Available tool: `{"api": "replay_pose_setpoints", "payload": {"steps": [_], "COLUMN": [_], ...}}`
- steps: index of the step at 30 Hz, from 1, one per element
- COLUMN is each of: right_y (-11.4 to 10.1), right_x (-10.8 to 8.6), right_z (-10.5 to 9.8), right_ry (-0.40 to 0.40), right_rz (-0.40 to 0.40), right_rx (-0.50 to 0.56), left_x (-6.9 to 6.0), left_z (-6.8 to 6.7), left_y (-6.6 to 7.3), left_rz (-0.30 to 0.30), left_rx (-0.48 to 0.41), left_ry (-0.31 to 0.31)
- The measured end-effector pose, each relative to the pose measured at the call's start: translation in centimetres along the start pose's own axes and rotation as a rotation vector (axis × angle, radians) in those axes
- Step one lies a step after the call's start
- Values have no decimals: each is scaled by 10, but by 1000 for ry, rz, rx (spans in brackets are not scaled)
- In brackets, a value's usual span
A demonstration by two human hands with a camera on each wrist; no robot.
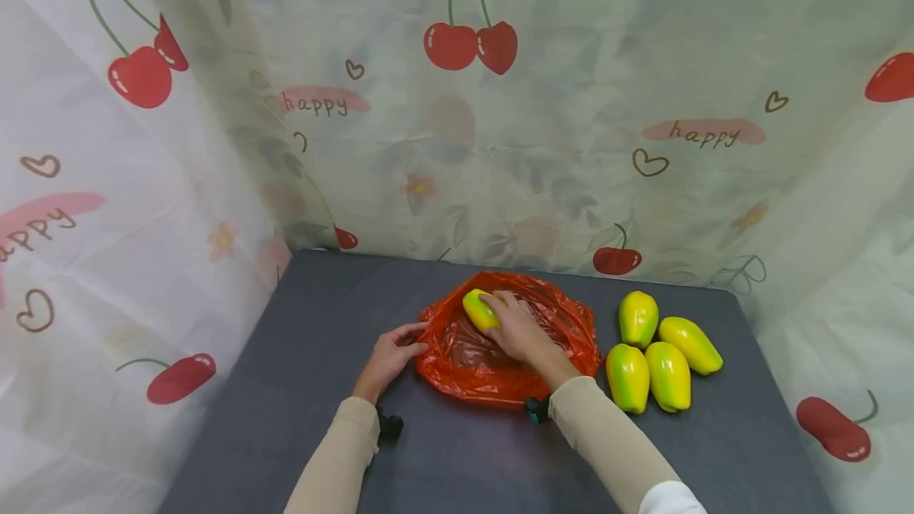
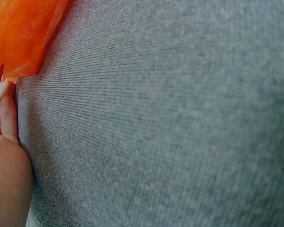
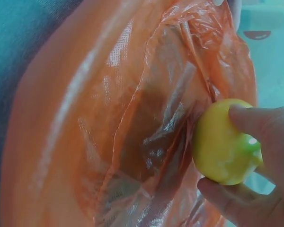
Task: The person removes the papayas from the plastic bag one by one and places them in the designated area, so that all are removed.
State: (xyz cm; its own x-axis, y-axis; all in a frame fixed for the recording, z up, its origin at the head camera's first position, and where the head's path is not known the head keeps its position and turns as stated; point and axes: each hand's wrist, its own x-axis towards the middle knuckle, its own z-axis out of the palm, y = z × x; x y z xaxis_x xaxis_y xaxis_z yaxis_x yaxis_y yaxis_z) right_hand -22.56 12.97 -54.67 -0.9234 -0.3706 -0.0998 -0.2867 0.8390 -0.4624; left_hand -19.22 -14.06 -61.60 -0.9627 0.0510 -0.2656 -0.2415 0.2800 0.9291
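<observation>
A red plastic bag [image 1: 500,397] lies spread with its mouth open on the dark table. My right hand [image 1: 520,331] holds a yellow-green mango [image 1: 480,308] over the far left part of the bag's mouth. In the right wrist view, the thumb and fingers grip that mango [image 3: 220,142] from both sides, just above the crumpled plastic [image 3: 151,123]. My left hand [image 1: 391,357] pinches the bag's left rim between thumb and fingers. Only part of this hand [image 2: 9,156] and a corner of the bag [image 2: 26,33] show in the left wrist view.
Several more mangoes [image 1: 669,375] lie grouped on the table right of the bag. The grey tabletop [image 1: 300,427] extends left of the bag and in front of it. A cherry-print curtain [image 1: 493,149] hangs behind the table and along both sides.
</observation>
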Motion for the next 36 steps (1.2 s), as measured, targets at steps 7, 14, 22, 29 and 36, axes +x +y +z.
{"api": "replay_pose_setpoints", "payload": {"steps": [7, 14, 22, 29, 36], "right_y": [-1, 3, 11, 26, 45], "right_x": [-10, -18, -30, -47, -63], "right_z": [-11, -21, -34, -49, -62], "right_ry": [20, 57, 127, 200, 217], "right_rz": [-29, -65, -100, -82, -2], "right_rx": [5, 22, 15, 54, 62], "left_x": [0, 0, -1, -2, 1], "left_z": [0, -1, 1, 1, -2], "left_y": [0, 0, 1, 1, -1], "left_rz": [-4, -19, -14, -8, 3], "left_rx": [-10, -19, -18, -15, -28], "left_ry": [4, 15, 16, 1, 0]}}
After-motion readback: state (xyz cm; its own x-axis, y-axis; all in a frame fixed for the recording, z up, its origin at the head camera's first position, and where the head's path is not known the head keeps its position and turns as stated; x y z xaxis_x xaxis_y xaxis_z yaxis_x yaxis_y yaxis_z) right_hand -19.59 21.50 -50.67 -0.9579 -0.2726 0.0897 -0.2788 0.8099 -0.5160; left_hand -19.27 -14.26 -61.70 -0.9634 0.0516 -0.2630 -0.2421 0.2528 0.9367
